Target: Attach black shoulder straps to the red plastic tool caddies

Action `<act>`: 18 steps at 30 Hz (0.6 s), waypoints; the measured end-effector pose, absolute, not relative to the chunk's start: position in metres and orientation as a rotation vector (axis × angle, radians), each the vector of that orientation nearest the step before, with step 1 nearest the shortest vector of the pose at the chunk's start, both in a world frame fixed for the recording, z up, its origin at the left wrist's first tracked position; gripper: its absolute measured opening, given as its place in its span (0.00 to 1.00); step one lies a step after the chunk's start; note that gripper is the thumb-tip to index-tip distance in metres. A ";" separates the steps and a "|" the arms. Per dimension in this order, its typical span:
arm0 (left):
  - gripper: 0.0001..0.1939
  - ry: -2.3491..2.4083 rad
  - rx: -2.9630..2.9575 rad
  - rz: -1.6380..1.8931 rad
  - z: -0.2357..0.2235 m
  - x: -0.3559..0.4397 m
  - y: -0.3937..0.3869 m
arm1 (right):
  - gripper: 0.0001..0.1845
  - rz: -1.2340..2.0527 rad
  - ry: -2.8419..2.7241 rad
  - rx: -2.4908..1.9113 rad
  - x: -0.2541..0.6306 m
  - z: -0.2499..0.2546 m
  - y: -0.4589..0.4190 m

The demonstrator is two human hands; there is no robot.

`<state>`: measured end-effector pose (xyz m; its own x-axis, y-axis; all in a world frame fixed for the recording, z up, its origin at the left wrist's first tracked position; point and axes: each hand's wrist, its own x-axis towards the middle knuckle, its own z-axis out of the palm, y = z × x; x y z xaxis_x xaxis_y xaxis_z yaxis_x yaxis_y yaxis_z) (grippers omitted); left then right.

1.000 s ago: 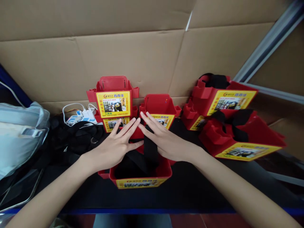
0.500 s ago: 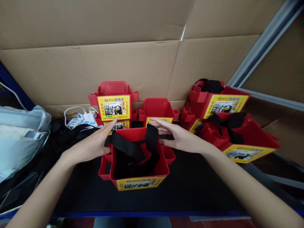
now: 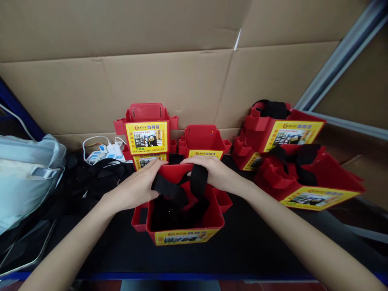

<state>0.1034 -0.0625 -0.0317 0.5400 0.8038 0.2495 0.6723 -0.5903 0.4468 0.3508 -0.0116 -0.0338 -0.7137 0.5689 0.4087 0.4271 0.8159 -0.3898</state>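
Note:
A red plastic tool box [image 3: 216, 216] with a yellow label stands in front of me on the black tabletop [image 3: 251, 238], its opening facing up. My left hand [image 3: 136, 186] grips the left part of its far rim, thumb towards the inside and fingers over the back. On the right part of that rim, my right hand [image 3: 220, 173] is closed beside a loop of black webbing strap [image 3: 199, 180]. The strap runs down into the box, where its lower part is in shadow. Most of my fingertips are hidden behind the rim.
More red tool boxes stand behind: a stacked pair [image 3: 146, 137] at left, a single one [image 3: 203, 139] in the middle, several with straps [image 3: 321, 178] at right. Left are a power strip [image 3: 110, 153], black straps [image 3: 103, 178] and a pale bag [image 3: 27, 173]. Cardboard [image 3: 163, 85] forms the back.
Both hands have come inward from beside the tool box and closed on its far rim. The whole view has shifted a little, and the box appears slightly further right.

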 end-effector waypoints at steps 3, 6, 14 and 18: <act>0.25 1.265 2.539 0.649 -0.034 0.112 -0.058 | 0.16 0.373 -2.474 -0.680 0.351 -0.034 -0.013; 0.20 1.275 2.539 0.710 -0.030 0.113 -0.055 | 0.16 0.371 -2.503 -0.687 0.353 -0.030 -0.019; 0.20 1.270 2.538 0.720 -0.027 0.109 -0.056 | 0.22 0.426 -2.629 -0.697 0.358 -0.017 -0.027; 0.33 1.341 2.586 0.642 -0.033 0.106 -0.071 | 0.35 0.334 -2.695 -0.798 0.360 -0.017 -0.045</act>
<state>0.1057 -0.0714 -0.0329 0.5060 0.8088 0.2997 0.7406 -0.5855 0.3296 0.3597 -0.0451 -0.0171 -0.7971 0.5598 0.2263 0.4877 0.8178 -0.3056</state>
